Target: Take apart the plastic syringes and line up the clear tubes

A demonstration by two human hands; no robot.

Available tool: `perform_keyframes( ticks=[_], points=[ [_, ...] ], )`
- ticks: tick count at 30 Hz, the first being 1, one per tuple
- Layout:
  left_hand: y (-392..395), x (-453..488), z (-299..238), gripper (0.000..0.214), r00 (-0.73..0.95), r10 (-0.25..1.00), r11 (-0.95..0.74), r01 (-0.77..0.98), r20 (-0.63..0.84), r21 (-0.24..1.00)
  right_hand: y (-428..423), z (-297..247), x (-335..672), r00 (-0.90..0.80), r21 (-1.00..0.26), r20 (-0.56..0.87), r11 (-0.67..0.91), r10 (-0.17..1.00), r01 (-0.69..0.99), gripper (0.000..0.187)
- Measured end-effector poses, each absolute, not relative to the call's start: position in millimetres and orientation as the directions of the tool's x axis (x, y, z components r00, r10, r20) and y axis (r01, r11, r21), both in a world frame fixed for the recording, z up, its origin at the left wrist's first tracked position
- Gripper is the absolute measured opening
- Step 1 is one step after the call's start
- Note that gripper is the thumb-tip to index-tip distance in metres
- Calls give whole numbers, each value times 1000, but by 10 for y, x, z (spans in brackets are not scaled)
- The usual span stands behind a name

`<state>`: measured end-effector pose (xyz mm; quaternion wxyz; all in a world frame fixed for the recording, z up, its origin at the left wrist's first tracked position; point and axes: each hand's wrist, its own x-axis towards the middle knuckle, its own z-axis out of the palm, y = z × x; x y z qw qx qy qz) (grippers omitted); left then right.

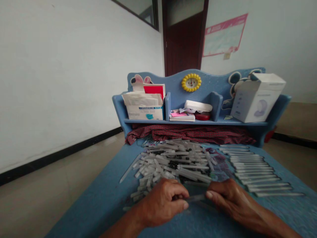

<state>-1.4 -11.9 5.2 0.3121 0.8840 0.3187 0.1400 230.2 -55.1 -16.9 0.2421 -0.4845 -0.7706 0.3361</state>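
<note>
Between my two hands, low over the blue desk, is a translucent pen (196, 198), slightly blurred. Its left end is pinched by my left hand (164, 202), which is closed with the fingers curled. My right hand (230, 201) is closed on the other end with thumb and forefinger. Just beyond them lies a loose heap of translucent pen parts (158, 163), with some black pieces (174, 163) among them. To the right, several pens (257, 168) with dark ends lie side by side in a row.
A blue shelf (146, 121) spans the desk's back, with a mask box (146, 113), a yellow clock (191, 82), a white carton (257, 99) and a red round tin (202, 116). Red plaid cloth (188, 133) lies beneath it. A white wall (74, 66) stands left.
</note>
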Motion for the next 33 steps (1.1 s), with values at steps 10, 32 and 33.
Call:
perform_keyframes(
  ticks=[10, 32, 33],
  points=[
    [-116, 10, 71, 9, 769, 637, -657, 499, 60, 565, -539, -155, 2269, -413, -798, 34, 273, 910, 537, 43],
    [-151, 22, -100, 20, 847, 280, -945, 326, 452, -27, -548, -304, 2260, -377, -905, -247, -73, 893, 419, 54],
    [-151, 21, -101, 21, 846, 270, -945, 324, 459, -42, -550, -301, 2263, -382, -905, -257, -82, 888, 417, 54]
  ],
)
